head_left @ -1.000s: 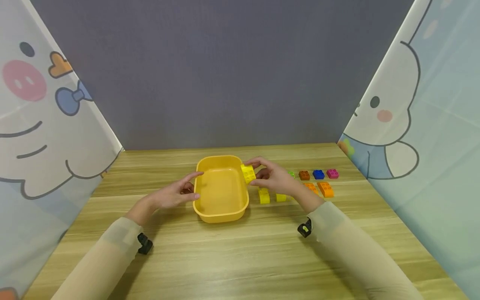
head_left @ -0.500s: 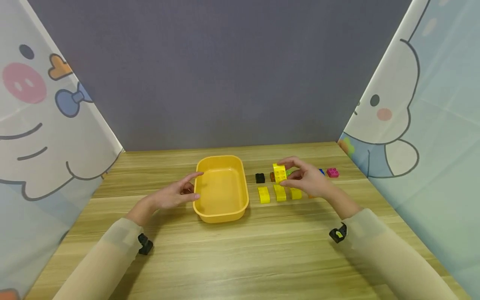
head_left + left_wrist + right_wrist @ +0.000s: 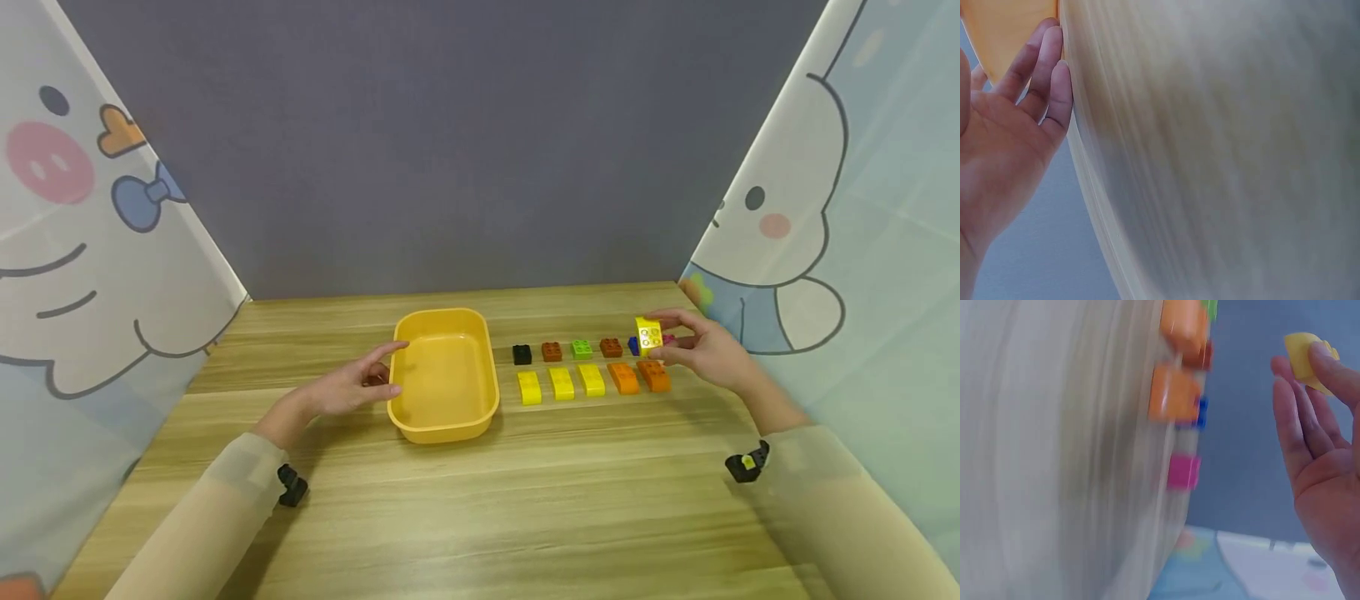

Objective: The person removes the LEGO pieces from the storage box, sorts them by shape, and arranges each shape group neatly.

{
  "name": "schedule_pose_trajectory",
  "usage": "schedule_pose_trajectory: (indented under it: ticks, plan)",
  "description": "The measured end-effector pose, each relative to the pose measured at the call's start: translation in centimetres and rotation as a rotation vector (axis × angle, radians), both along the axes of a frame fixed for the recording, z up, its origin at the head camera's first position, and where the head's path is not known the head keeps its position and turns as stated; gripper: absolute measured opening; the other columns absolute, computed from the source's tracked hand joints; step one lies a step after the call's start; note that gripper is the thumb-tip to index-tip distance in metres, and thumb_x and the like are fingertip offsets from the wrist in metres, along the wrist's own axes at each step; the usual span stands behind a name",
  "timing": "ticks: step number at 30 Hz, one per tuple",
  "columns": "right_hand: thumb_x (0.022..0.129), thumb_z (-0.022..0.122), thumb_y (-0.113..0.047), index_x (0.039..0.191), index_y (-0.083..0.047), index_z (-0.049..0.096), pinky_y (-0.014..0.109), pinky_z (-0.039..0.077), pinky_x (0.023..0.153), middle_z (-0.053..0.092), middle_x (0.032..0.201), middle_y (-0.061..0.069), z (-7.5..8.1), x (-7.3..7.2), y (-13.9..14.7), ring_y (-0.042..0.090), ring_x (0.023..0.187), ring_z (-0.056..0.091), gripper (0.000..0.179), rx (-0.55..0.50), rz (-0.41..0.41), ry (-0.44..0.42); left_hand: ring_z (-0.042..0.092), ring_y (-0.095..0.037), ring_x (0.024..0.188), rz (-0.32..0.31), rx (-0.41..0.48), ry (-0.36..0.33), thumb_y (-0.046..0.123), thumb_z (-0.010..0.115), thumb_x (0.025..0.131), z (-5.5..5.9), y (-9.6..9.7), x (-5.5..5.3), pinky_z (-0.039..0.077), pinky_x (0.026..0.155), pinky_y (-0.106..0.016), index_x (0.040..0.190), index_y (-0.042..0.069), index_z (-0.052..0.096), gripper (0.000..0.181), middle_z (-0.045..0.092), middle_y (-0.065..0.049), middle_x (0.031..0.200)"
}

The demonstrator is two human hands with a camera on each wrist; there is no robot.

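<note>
Between thumb and fingers my right hand [image 3: 708, 350] pinches a yellow toy building block [image 3: 648, 335], raised above the right end of the block rows. In the right wrist view the yellow block [image 3: 1302, 356] shows a curved side, with its studs turned away. My left hand [image 3: 337, 390] lies at the left side of a yellow-orange plastic bin [image 3: 442, 435], its fingertips touching the wall and rim. Fairly straight fingers rest against the bin [image 3: 1013, 31] in the left wrist view. The bin has nothing inside.
Right of the bin, the back row holds black [image 3: 522, 355], reddish-brown [image 3: 552, 352], green [image 3: 581, 349], blue [image 3: 633, 345] and pink blocks [image 3: 669, 340]. In front lie several yellow blocks [image 3: 562, 383] and two orange blocks [image 3: 623, 378]. A grey panel [image 3: 465, 167] stands behind the wooden table [image 3: 480, 517].
My right hand has carried the yellow block rightward from beside the bin, past the rows, to their right end. My left hand and the bin stay in place.
</note>
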State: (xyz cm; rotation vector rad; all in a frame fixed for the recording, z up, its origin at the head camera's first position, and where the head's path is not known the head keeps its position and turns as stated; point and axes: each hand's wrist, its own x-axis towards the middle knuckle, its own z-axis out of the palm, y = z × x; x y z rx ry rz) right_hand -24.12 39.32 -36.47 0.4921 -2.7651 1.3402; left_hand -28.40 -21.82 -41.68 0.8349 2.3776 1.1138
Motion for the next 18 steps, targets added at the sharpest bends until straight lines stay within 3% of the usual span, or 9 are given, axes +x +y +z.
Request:
schedule_pose_trajectory:
  ticks: [5,9,13,18]
  plan:
    - [0.105,0.076,-0.013,0.158,0.0,0.049,0.037,0.067,0.081,0.054,0.142,0.033,-0.4,0.4,3.4,0.023,0.093,0.082,0.061,0.083,-0.04,-0.089,0.059,-0.026,0.099,0.011,-0.011,-0.003,0.03,0.068,0.111,0.0,-0.1,0.0,0.05,0.086,-0.034,0.176,0.017,0.016,0.084,0.071,-0.013,0.116]
    - [0.104,0.078,-0.016,0.158,0.002,0.049,0.037,0.067,0.082,0.055,0.144,0.037,-1.2,0.6,5.2,0.034,0.103,0.079,0.064,0.162,-0.053,-0.136,0.06,-0.024,0.1,0.015,-0.013,0.001,0.03,0.068,0.111,0.0,-0.1,0.0,0.051,0.086,-0.034,0.176,0.016,0.017,0.084,0.071,-0.013,0.117]
    - [0.103,0.08,-0.022,0.156,0.0,0.054,0.03,0.063,0.081,0.062,0.141,0.035,-2.2,0.6,6.4,0.037,0.114,0.073,0.063,0.288,-0.062,-0.137,0.06,-0.024,0.1,0.018,-0.013,-0.001,0.03,0.068,0.111,0.0,0.0,0.0,0.051,0.087,-0.033,0.176,0.015,0.017,0.084,0.071,-0.013,0.117]
    - [0.104,0.078,-0.019,0.153,0.003,0.057,0.027,0.06,0.078,0.069,0.133,0.034,-2.9,0.3,7.0,0.037,0.111,0.073,0.059,0.357,-0.022,-0.128,0.06,-0.026,0.102,0.02,-0.016,-0.008,0.032,0.068,0.111,0.2,0.0,0.1,0.051,0.088,-0.035,0.176,0.017,0.016,0.084,0.071,-0.012,0.118]
